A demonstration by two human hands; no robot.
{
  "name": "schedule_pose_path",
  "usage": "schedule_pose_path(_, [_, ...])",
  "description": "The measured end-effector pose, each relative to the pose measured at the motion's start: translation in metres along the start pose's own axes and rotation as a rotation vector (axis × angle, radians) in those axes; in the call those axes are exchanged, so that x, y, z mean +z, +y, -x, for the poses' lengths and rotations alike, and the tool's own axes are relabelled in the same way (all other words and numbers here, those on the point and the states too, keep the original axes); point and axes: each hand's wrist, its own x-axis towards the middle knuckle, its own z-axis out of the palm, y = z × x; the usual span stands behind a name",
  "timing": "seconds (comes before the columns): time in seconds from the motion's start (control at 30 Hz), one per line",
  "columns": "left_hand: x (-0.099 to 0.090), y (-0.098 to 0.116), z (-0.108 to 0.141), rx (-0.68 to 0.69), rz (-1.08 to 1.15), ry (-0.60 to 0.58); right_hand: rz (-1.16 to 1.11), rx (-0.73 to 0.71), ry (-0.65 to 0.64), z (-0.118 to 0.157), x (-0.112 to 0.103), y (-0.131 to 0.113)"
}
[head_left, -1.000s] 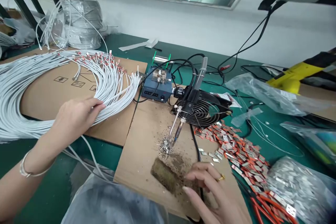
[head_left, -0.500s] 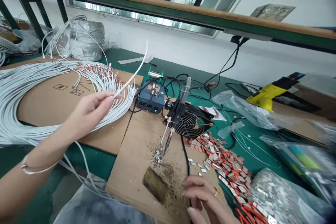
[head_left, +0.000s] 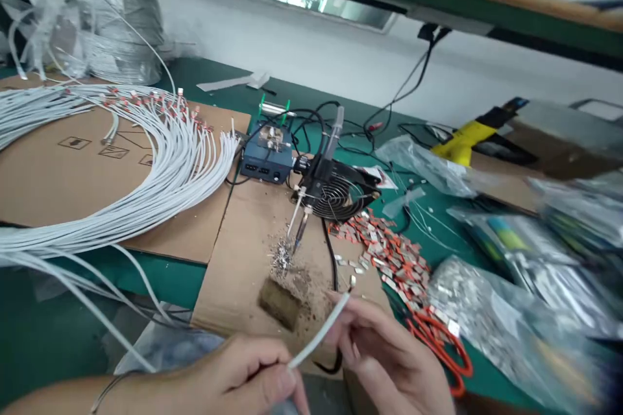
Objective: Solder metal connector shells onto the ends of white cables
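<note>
My left hand is closed on a white cable, low in the middle of the view. From it the cable's free end slants up and to the right, with a small dark and pale tip. Close against that end is my right hand, thumb apart from the fingers; the fingertips lie behind the cable, and whether they touch it is unclear. Beyond the hands, a soldering iron points down in its holder over bits of solder. A brown sponge-like block lies on the cardboard.
At left lies a big bundle of white cables. A blue soldering station and a black fan stand behind. Right of them are many small orange-and-metal pieces, orange-handled pliers, plastic bags and a yellow heat gun.
My left hand has brought the cable down and right, from above the bundle to beside my right hand. The view has tilted downward. My right hand has turned toward the cable end.
</note>
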Motion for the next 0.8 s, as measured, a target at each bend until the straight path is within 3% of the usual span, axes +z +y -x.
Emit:
schedule_pose_path(0.13, [-0.004,-0.017,0.015,-0.178,-0.091,0.029,-0.025,0.059,-0.059,-0.01,0.017,-0.006])
schedule_pose_path(0.2, [-0.003,-0.025,0.015,-0.226,-0.003,0.037,-0.028,0.08,-0.108,-0.012,0.024,-0.007])
schedule_pose_path(0.33, [0.002,-0.035,0.004,-0.061,0.385,0.147,0.008,0.077,-0.264,-0.011,0.037,-0.006])
schedule_pose_path(0.47, [0.001,-0.036,-0.006,-0.03,0.554,0.245,0.021,0.104,-0.216,-0.01,0.042,-0.006])
schedule_pose_path(0.57, [-0.003,-0.037,-0.003,-0.034,0.473,0.251,-0.004,0.126,-0.216,-0.013,0.04,-0.006])
schedule_pose_path(0.7, [-0.008,-0.041,0.008,0.055,0.157,0.292,-0.048,0.156,-0.233,-0.018,0.037,-0.005])
schedule_pose_path(0.8, [-0.007,-0.042,0.01,0.12,0.063,0.342,-0.212,0.196,-0.172,-0.017,0.043,-0.002])
